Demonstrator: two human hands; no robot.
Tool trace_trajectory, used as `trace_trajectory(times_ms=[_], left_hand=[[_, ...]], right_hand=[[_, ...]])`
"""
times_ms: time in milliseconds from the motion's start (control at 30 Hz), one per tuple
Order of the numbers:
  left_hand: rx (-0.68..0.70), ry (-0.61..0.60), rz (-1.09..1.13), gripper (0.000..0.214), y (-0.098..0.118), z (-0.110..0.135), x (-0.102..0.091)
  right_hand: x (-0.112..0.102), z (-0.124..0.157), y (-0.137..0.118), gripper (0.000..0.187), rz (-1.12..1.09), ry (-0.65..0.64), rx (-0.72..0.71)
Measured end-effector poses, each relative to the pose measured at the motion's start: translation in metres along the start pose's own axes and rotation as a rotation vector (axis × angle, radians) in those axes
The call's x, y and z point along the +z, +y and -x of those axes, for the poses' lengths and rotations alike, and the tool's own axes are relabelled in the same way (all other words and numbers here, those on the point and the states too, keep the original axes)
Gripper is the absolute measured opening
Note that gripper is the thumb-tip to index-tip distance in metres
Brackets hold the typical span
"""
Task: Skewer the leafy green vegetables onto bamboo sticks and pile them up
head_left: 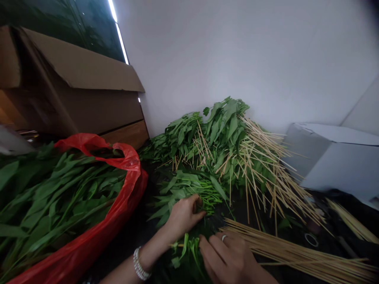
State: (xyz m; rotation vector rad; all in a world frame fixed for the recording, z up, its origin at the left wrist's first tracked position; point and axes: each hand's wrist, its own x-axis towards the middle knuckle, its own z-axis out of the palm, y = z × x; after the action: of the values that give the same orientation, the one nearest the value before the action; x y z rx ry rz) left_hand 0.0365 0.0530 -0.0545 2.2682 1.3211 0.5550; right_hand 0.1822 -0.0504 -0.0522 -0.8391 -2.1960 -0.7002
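Observation:
My left hand has its fingers curled at the near edge of a small pile of leafy green stems, pinching some of the greens. Closer to me, my right hand is closed on a skewer with green stems on it. A short tip of the thin wooden stick pokes out to the left of these greens, and the rest is hidden by the fingers. Beside the right hand lies a bundle of bare wooden skewers. My left wrist wears a beaded bracelet; a ring is on my right hand.
At left stands a red plastic bag full of long green leaves. Behind it is an open cardboard box. Against the wall, leafy greens on skewers are heaped. A white box and a tape roll are at right.

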Motion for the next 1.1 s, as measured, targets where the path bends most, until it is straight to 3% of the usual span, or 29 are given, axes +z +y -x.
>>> trace_trajectory(times_ms=[100, 267, 500, 700, 1100], left_hand=[[0.014, 0.015, 0.195, 0.009, -0.002, -0.003, 0.000], [0.048, 0.174, 0.642, 0.016, -0.003, -0.009, -0.005], [-0.107, 0.083, 1.143, 0.030, 0.002, -0.008, -0.020], [-0.129, 0.100, 1.169, 0.029, 0.006, -0.006, -0.023], [-0.175, 0.120, 1.100, 0.031, 0.007, -0.003, -0.022]], right_hand=[[0.000, 0.000, 0.001, 0.023, -0.023, 0.001, 0.007], [-0.005, -0.001, 0.006, 0.022, -0.027, 0.013, 0.064], [-0.007, 0.006, 0.027, 0.021, 0.012, 0.009, 0.399], [-0.006, 0.011, 0.034, 0.023, 0.003, -0.023, 0.536], [-0.005, 0.010, 0.031, 0.023, -0.014, -0.017, 0.517]])
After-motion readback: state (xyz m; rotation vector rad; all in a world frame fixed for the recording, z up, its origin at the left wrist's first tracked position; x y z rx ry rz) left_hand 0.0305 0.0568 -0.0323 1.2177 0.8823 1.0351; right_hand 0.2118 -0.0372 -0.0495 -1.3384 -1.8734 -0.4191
